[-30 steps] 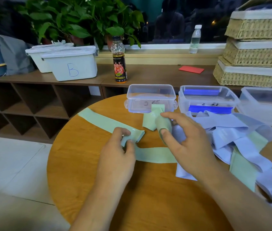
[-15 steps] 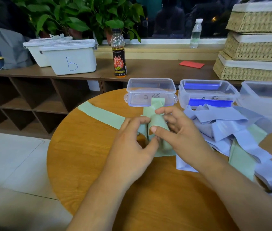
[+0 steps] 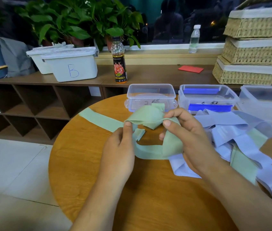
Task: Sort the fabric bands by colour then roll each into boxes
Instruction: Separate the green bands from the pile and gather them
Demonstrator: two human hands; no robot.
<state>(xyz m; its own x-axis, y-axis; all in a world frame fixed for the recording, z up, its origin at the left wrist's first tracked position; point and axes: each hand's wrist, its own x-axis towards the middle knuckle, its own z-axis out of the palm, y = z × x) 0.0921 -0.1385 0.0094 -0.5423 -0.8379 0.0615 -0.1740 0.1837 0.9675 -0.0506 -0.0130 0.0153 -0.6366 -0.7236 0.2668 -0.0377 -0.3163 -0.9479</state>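
- Plainly, in the head view, a long green band (image 3: pixel 147 117) is held up between both hands, just above the near-middle of the round wooden table (image 3: pixel 98 172).
- The left hand (image 3: pixel 118 147) pinches a fold of the band between thumb and curled fingers. The right hand (image 3: pixel 187 139) grips another fold the same way, with more green cloth bunched under its palm.
- From the left hand, one tail of the band lies flat on the table and runs to the far left, towards the rim. A loose loop of it lies on the wood between the wrists, and a short free end hangs below the left thumb.
- The band looks thin, limp and very light. It sags and creases between the two grips, so I judge it has no stiffness of its own and will unroll unless kept taut.
- It is probably best taken at a free end, pinched flat across its full width, with the other hand feeding the length under slight tension. Gripping it mid-length, as now, gives only folds.
- A heap of lilac bands (image 3: pixel 232 135) lies to the right, touching the right hand's side, with other green strips (image 3: pixel 242 164) mixed in, so sorting looks unfinished.
- Three clear boxes stand at the far edge. An empty-looking box (image 3: pixel 151 95) sits just beyond the held band, a box with blue pieces (image 3: pixel 207 99) to its right, and a third box (image 3: pixel 265 104) at the far right.
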